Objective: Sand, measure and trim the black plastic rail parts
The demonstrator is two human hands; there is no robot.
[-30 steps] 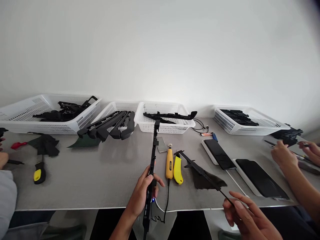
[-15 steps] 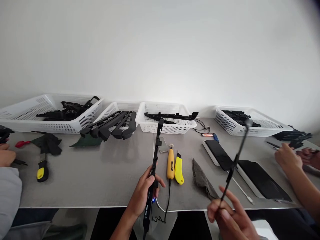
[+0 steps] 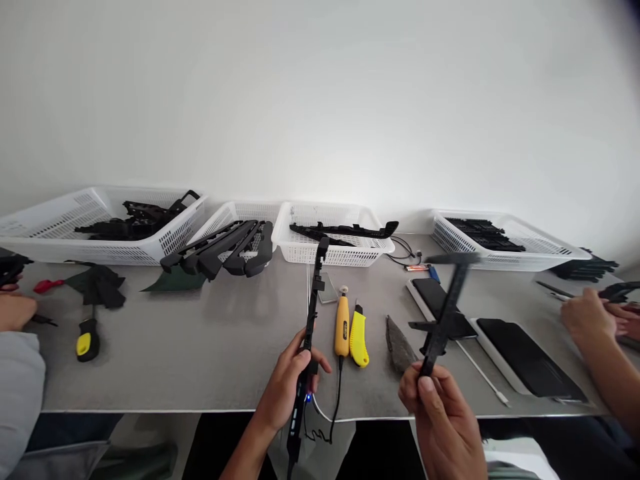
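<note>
My left hand (image 3: pixel 286 383) is wrapped round a long, narrow black plastic trim piece (image 3: pixel 313 300), held upright at the table's front edge. Clips and notches run along its side. In my right hand (image 3: pixel 443 413) is a black caliper (image 3: pixel 447 307), gripped by its lower end between thumb and fingers, its jaws pointing up and slightly blurred. Between my hands lie a yellow corded rotary tool (image 3: pixel 342 327) and a yellow utility knife (image 3: pixel 358 339). A dark grey cloth (image 3: pixel 400 343) is just beyond my right hand, partly covered by it.
White baskets stand along the wall: one with black parts (image 3: pixel 150 257), one under dark grey trim pieces (image 3: pixel 220 215), one in the middle (image 3: pixel 330 257), one at right (image 3: pixel 540 261). Two phone-like black slabs (image 3: pixel 533 360) lie right. Co-workers' hands (image 3: pixel 590 320) work at both sides.
My right hand has turned the caliper from edge-on to broad side and moved slightly left, its fingers closing more firmly round it. My left hand and the trim piece stay nearly still.
</note>
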